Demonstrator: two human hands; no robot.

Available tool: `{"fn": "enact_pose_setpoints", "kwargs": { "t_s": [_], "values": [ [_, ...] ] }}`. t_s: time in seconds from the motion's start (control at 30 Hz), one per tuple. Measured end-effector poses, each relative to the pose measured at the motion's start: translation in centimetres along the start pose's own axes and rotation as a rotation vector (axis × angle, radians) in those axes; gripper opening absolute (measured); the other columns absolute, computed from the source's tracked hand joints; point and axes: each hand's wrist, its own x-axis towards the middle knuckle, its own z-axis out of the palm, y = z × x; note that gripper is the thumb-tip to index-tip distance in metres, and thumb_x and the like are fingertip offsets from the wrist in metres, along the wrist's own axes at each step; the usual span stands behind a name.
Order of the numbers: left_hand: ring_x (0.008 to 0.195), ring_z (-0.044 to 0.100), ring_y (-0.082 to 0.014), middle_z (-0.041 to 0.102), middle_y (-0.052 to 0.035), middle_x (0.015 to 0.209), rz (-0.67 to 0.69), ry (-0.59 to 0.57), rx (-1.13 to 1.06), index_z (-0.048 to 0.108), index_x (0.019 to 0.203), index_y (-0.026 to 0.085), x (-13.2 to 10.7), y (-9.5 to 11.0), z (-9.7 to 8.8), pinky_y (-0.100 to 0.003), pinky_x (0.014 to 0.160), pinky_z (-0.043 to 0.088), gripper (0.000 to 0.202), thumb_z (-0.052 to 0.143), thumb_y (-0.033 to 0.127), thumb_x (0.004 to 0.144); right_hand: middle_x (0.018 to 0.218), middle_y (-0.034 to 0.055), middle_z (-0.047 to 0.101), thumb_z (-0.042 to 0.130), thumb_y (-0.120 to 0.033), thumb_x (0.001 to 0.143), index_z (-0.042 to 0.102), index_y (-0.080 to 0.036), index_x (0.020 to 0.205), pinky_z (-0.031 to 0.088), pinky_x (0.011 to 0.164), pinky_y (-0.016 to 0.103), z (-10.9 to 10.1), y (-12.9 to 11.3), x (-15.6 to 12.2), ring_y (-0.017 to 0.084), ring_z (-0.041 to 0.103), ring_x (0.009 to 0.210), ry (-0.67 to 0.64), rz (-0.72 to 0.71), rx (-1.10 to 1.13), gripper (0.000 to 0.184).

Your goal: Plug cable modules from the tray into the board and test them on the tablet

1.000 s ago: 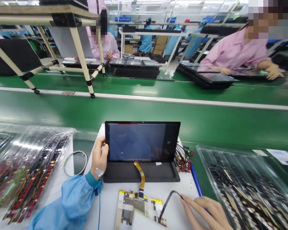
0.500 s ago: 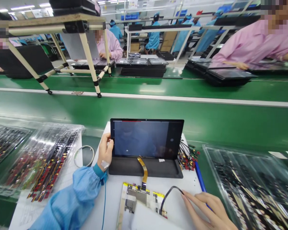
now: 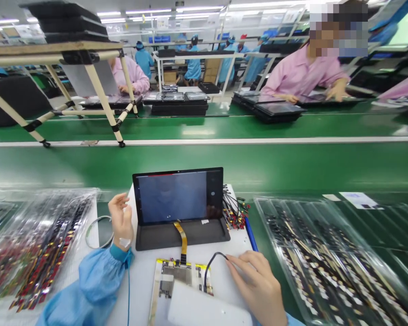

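Note:
My left hand [image 3: 121,219] is raised just left of the tablet screen [image 3: 172,197], apart from it, fingers loosely curled and holding nothing. The lit screen leans upright in a black holder [image 3: 182,237]. From its lower edge a gold ribbon cable [image 3: 181,240] runs down to a circuit board [image 3: 175,276] with yellow tape along its top. In its fingertips, my right hand [image 3: 256,283] pinches the end of a thin black cable [image 3: 209,265], which arches down to the board's right side. A white block [image 3: 204,305] covers the lower part of the board.
Clear trays of black flex strips [image 3: 326,262] lie at right, and trays of red-tipped strips [image 3: 44,253] at left. Small red-ended wires [image 3: 236,213] and a blue pen-like stick [image 3: 251,233] are beside the holder. Across the green bench [image 3: 204,163], people in pink sit working.
My left hand has let go of the screen's left edge and moved slightly away. The camera view has shifted right. My right hand still pinches the black cable.

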Motion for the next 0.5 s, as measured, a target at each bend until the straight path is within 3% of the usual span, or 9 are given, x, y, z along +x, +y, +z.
{"fn": "enact_pose_setpoints", "kwargs": {
  "t_s": [0.1,0.17,0.23,0.3,0.37,0.43,0.5],
  "values": [
    [0.097,0.049,-0.0206,0.046,-0.0060,0.109,0.132,0.012,0.007,0.043,0.116,0.023,-0.8,2.8,-0.9,-0.036,0.087,0.038,0.034,0.047,0.035,0.084,0.067,0.0007,0.052,0.049,-0.019,0.088,0.059,-0.018,0.083,0.044,0.061,0.028,-0.1,-0.4,0.8,0.013,0.050,0.066,0.017,-0.030,-0.006,0.012],
    [0.091,0.052,-0.0209,0.052,-0.0053,0.099,0.212,-0.067,0.009,0.049,0.111,0.024,-1.7,5.3,-1.3,-0.035,0.082,0.041,0.032,0.051,0.039,0.082,0.066,0.0001,0.051,0.046,-0.019,0.089,0.059,-0.018,0.083,0.044,0.059,0.027,-0.1,-0.6,1.2,0.012,0.051,0.064,0.022,-0.042,-0.002,0.014],
    [0.081,0.055,-0.0186,0.056,-0.0039,0.089,0.341,-0.288,0.019,0.055,0.103,0.025,-3.0,7.7,-1.4,-0.031,0.075,0.044,0.025,0.051,0.040,0.083,0.065,0.0001,0.051,0.044,-0.020,0.090,0.058,-0.019,0.081,0.044,0.057,0.026,-0.1,-0.6,1.4,0.012,0.052,0.062,0.009,-0.048,0.003,0.017],
    [0.078,0.057,-0.0150,0.060,-0.0035,0.090,0.618,-0.700,0.065,0.055,0.105,0.025,-4.4,9.3,-0.9,-0.027,0.072,0.043,0.021,0.046,0.034,0.088,0.068,0.0008,0.052,0.042,-0.022,0.091,0.058,-0.020,0.080,0.045,0.056,0.026,0.0,-0.5,1.2,0.012,0.054,0.063,-0.019,-0.051,0.006,0.020],
    [0.076,0.058,-0.0118,0.062,-0.0019,0.094,0.854,-0.982,0.141,0.053,0.108,0.026,-6.1,9.4,-0.3,-0.024,0.072,0.042,0.019,0.044,0.028,0.091,0.072,0.0020,0.055,0.041,-0.023,0.091,0.058,-0.020,0.080,0.047,0.058,0.026,0.1,-0.3,0.8,0.012,0.055,0.066,-0.043,-0.057,0.010,0.020],
    [0.076,0.058,-0.0109,0.064,0.0003,0.093,0.928,-1.040,0.222,0.054,0.106,0.025,-7.8,8.2,0.3,-0.023,0.072,0.041,0.017,0.048,0.029,0.091,0.077,0.0032,0.057,0.041,-0.022,0.091,0.058,-0.021,0.082,0.048,0.061,0.026,0.0,0.0,0.5,0.013,0.057,0.070,-0.038,-0.068,0.008,0.019],
    [0.072,0.059,-0.0103,0.066,0.0020,0.085,0.918,-1.064,0.269,0.056,0.099,0.021,-9.3,6.4,0.7,-0.021,0.068,0.041,0.018,0.053,0.035,0.088,0.082,0.0038,0.058,0.043,-0.022,0.090,0.058,-0.021,0.087,0.049,0.065,0.027,-0.2,0.1,0.6,0.015,0.058,0.075,-0.024,-0.083,-0.001,0.016]
  ]
}}
